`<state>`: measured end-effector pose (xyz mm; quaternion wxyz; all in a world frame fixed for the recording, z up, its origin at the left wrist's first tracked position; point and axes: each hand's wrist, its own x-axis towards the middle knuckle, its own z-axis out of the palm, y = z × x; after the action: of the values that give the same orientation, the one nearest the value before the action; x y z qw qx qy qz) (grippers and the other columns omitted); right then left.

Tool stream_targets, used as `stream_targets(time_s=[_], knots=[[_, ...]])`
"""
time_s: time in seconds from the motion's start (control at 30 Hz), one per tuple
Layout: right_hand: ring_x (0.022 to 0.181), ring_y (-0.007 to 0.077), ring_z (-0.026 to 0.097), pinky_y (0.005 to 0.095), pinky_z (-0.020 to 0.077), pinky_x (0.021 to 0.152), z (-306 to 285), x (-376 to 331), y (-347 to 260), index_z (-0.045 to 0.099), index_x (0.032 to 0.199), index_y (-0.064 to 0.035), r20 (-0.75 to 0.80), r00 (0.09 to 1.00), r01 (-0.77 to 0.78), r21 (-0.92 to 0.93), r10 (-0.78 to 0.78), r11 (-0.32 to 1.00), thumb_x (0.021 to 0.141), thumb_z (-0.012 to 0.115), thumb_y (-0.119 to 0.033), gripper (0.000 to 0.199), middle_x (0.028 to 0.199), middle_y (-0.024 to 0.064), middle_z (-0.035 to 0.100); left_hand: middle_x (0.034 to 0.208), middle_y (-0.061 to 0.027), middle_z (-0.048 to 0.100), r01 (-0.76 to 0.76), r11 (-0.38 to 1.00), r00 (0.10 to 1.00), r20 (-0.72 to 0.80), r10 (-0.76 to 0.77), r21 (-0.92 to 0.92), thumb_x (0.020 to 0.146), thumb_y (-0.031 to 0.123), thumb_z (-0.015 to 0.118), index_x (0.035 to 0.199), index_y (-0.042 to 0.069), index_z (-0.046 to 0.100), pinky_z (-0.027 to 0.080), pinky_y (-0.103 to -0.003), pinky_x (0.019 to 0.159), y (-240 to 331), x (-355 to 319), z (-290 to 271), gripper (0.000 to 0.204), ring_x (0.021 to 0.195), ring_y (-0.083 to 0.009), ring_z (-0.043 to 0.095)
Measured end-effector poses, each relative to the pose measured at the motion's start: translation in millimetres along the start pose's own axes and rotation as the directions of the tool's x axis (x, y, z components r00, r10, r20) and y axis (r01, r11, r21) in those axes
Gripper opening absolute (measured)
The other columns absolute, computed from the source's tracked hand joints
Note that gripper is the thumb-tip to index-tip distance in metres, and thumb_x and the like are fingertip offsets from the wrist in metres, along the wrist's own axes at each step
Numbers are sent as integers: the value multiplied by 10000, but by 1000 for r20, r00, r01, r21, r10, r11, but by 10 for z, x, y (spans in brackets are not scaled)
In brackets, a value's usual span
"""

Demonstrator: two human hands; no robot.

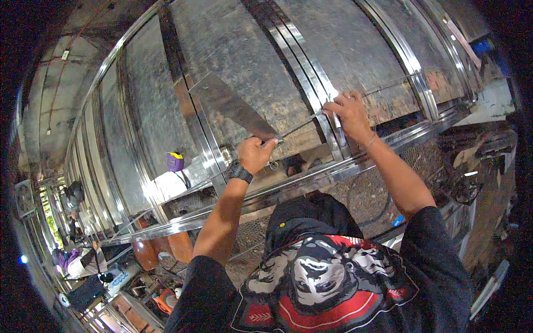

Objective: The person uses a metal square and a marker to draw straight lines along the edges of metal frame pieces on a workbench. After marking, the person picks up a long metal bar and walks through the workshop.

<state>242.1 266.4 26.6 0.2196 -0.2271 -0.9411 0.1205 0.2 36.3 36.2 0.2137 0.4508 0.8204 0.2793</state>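
1. Big sheet-metal duct [233, 50] with shiny ribs is what everything sits on.
2. Purple tape measure [175, 161] parked on its flange [311, 180].
3. A thin rod [300, 126] and a shiny plate [233, 105] lie flat against the duct face.

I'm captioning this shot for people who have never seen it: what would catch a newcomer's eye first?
The huge sheet-metal duct with shiny seam bands fills the upper picture. At its middle the left hand grips a thin metal rod, while the right hand presses on a bright band. A purple and yellow tape measure sits on the frame to the left.
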Motion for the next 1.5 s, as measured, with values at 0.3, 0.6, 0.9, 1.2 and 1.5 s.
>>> stream_targets(time_s=[0.3,0.6,0.9,1.2,1.5], knots=[[873,240,584,448,375,905,16,6,-99,723,976,-190,-44,999,25,3,-25,1000,877,712,-258,121,849,25,574,553,-238,526,2,993,999,35,-6,116,845,545,768,538,10,547,399,-473,478,-68,-14,2,655,479,-408,525],[886,234,599,460,391,930,33,9,-112,723,980,-180,-47,999,26,12,-25,1000,875,724,-279,144,853,18,591,562,-227,545,-91,993,996,-1,92,79,872,495,750,557,17,581,427,-476,492,-188,-34,97,597,506,-417,560],[888,256,613,486,391,929,69,0,-79,719,1001,-189,-37,999,39,12,-38,999,897,693,-265,132,866,40,607,571,-218,563,-99,992,994,46,95,76,906,454,721,567,28,598,438,-483,501,-159,-34,58,558,519,-411,576],[870,269,607,490,393,915,21,40,-115,718,1023,-209,-9,999,43,28,-43,999,898,686,-267,141,845,49,590,565,-214,525,-94,994,993,69,91,52,925,462,698,565,20,563,401,-491,509,-158,-39,51,587,506,-400,524],[876,251,605,475,394,920,-10,67,-139,729,992,-193,3,999,34,53,-34,998,887,704,-264,130,845,34,588,603,-220,562,-58,998,993,102,54,39,927,453,693,599,24,595,443,-498,546,-115,-40,24,549,563,-425,575]])
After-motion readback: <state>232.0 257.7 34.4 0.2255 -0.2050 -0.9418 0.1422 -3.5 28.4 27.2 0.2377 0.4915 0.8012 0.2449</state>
